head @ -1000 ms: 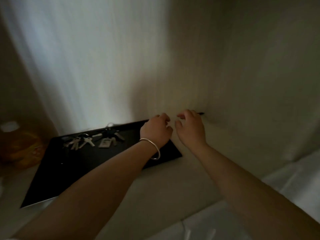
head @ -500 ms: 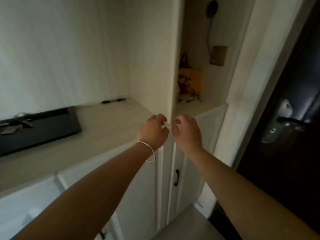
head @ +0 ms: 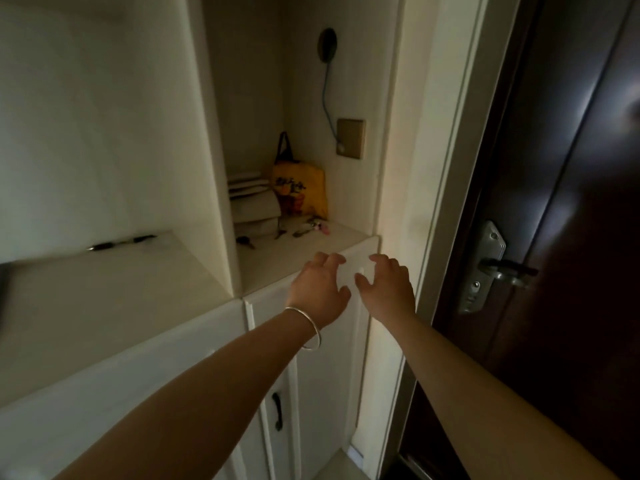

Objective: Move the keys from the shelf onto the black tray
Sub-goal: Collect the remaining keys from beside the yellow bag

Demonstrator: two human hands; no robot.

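Several keys lie on the narrow right shelf [head: 301, 252]: a dark key [head: 245, 241] at the left, another small key [head: 280, 233] in the middle, and a bunch with a pink tag [head: 313, 226] further back. My left hand [head: 320, 289], with a silver bangle on the wrist, and my right hand [head: 386, 285] hover side by side at the shelf's front edge, fingers spread, holding nothing. Only a dark sliver of the black tray [head: 3, 289] shows at the far left edge.
A yellow bag [head: 299, 190] and folded grey cloth items [head: 254, 206] stand at the back of the shelf. A black pen [head: 121, 242] lies on the wide counter to the left. A dark door with a metal handle [head: 498, 270] is on the right.
The view has swung right from the black tray to the narrow shelf. Both hands moved away from the tray, stayed empty, and now reach the shelf's front edge with fingers spread wider.
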